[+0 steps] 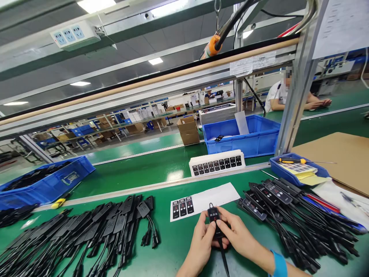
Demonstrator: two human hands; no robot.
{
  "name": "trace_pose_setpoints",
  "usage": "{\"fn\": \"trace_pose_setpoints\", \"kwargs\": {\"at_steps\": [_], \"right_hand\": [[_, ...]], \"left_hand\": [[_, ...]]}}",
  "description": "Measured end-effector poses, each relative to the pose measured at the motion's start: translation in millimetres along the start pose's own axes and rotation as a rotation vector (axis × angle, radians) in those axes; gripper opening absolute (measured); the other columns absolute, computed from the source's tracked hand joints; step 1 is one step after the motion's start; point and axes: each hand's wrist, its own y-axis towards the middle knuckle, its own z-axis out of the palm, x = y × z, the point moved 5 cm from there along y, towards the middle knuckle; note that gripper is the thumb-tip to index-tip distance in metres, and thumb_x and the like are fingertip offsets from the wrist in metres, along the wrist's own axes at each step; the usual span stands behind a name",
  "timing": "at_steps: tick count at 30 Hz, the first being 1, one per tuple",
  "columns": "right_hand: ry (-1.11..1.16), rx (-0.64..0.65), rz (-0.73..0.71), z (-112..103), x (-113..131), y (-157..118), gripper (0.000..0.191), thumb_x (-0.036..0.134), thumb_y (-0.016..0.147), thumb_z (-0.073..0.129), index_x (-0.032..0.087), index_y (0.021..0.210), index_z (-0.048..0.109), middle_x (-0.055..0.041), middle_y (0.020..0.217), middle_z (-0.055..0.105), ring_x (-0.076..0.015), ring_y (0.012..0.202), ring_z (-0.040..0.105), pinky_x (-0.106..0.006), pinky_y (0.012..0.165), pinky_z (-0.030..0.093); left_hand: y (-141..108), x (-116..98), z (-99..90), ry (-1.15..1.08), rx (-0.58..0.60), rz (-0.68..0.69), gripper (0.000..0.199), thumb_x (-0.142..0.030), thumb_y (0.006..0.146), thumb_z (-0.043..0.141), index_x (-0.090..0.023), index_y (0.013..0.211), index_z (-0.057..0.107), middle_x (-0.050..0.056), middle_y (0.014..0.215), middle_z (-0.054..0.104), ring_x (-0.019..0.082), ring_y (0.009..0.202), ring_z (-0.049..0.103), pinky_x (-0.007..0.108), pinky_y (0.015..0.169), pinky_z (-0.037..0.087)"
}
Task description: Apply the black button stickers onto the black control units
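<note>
Between my hands is a small black control box with a cable (pixel 213 216), its face marked with red and white symbols. My left hand (pixel 201 235) grips its left side, thumb on the front. From the other side my right hand (pixel 235 232) holds it too, thumb pressed on the face. A cable hangs down from its lower end. Just beyond lies a white label sheet (pixel 213 196) with three black stickers (pixel 182 206) at its left end. To the right is a pile of similar labelled boxes (pixel 268 196); to the left, a heap of boxes with cables (pixel 115 221).
A stack of label sheets (pixel 217 153) leans beyond the sheet. Blue bins stand at the left (pixel 77 171) and at the back (pixel 245 148). A small blue tray (pixel 288 175) holds a screwdriver (pixel 292 160). A person (pixel 281 94) sits behind the metal post (pixel 296 92).
</note>
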Motion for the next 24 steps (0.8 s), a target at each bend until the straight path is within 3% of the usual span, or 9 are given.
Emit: {"fn": "trace_pose_setpoints", "kwargs": {"at_steps": [3, 6, 8, 10, 14, 18, 21, 24], "right_hand": [[-0.252, -0.057, -0.066, -1, 5, -3, 0.047, 0.034, 0.092, 0.043, 0.019, 0.136, 0.044, -0.0086, 0.099, 0.066, -0.0228, 0.082, 0.063, -0.036, 0.074, 0.055], [-0.540, -0.101, -0.180, -3, 16, -4, 0.060, 0.026, 0.085, 0.051, 0.019, 0.143, 0.034, -0.0133, 0.122, 0.056, -0.0287, 0.111, 0.054, -0.044, 0.096, 0.047], [-0.685, -0.128, -0.205, -11, 24, -1, 0.057, 0.022, 0.088, 0.044, 0.019, 0.144, 0.032, -0.0145, 0.124, 0.053, -0.0277, 0.112, 0.054, -0.042, 0.094, 0.049], [-0.839, -0.209, -0.179, -31, 33, 3, 0.051, 0.019, 0.091, 0.035, 0.015, 0.142, 0.035, -0.0172, 0.122, 0.051, -0.0267, 0.103, 0.060, -0.039, 0.088, 0.053], [-1.273, -0.434, -0.033, -97, 47, 0, 0.044, 0.016, 0.090, 0.035, -0.001, 0.129, 0.048, -0.0241, 0.105, 0.055, -0.0306, 0.081, 0.063, -0.040, 0.066, 0.055], [-1.666, -0.491, 0.097, -144, 48, -8, 0.039, 0.001, 0.083, 0.037, -0.003, 0.113, 0.060, -0.0253, 0.089, 0.061, -0.0359, 0.079, 0.062, -0.043, 0.061, 0.050], [-1.601, -0.467, 0.081, -141, 48, 3, 0.041, -0.002, 0.080, 0.037, 0.002, 0.113, 0.062, -0.0265, 0.097, 0.063, -0.0377, 0.084, 0.061, -0.046, 0.065, 0.048], [-1.169, -0.221, -0.062, -96, 45, 34, 0.038, 0.003, 0.082, 0.040, 0.012, 0.109, 0.066, -0.0197, 0.103, 0.064, -0.0327, 0.094, 0.060, -0.045, 0.077, 0.047]], "left_hand": [[1, 1, -2.5, -0.094, -0.029, -0.024, 0.064, -0.055, 0.075, 0.067, -0.018, 0.120, 0.042, 0.005, 0.086, 0.068, 0.017, 0.067, 0.067, 0.024, 0.056, 0.049], [3, 1, -2.7, -0.230, -0.013, -0.030, 0.078, -0.057, 0.076, 0.066, -0.019, 0.135, 0.032, 0.009, 0.102, 0.066, 0.019, 0.081, 0.066, 0.029, 0.069, 0.051], [3, 0, -2.8, -0.206, 0.030, -0.006, 0.086, -0.062, 0.078, 0.060, -0.017, 0.141, 0.023, 0.013, 0.104, 0.066, 0.021, 0.085, 0.065, 0.034, 0.075, 0.050], [1, -4, -7.0, -0.028, 0.031, 0.072, 0.083, -0.062, 0.081, 0.056, -0.015, 0.142, 0.026, 0.016, 0.107, 0.066, 0.024, 0.087, 0.064, 0.037, 0.079, 0.048], [-5, -14, -18.9, 0.451, -0.052, 0.279, 0.059, -0.046, 0.087, 0.055, -0.020, 0.138, 0.042, 0.015, 0.124, 0.058, 0.028, 0.109, 0.055, 0.041, 0.099, 0.036], [-11, -17, -15.3, 0.672, 0.015, 0.382, 0.058, -0.033, 0.086, 0.057, -0.021, 0.140, 0.040, 0.012, 0.144, 0.041, 0.031, 0.132, 0.033, 0.044, 0.112, 0.019], [-11, -18, -11.2, 0.787, 0.022, 0.397, 0.057, -0.030, 0.083, 0.059, -0.020, 0.138, 0.044, 0.013, 0.146, 0.037, 0.034, 0.135, 0.027, 0.047, 0.112, 0.016], [-6, -20, -20.0, 0.936, -0.128, 0.410, 0.047, -0.022, 0.081, 0.053, -0.015, 0.127, 0.054, 0.019, 0.130, 0.050, 0.037, 0.121, 0.040, 0.049, 0.104, 0.027]]}}
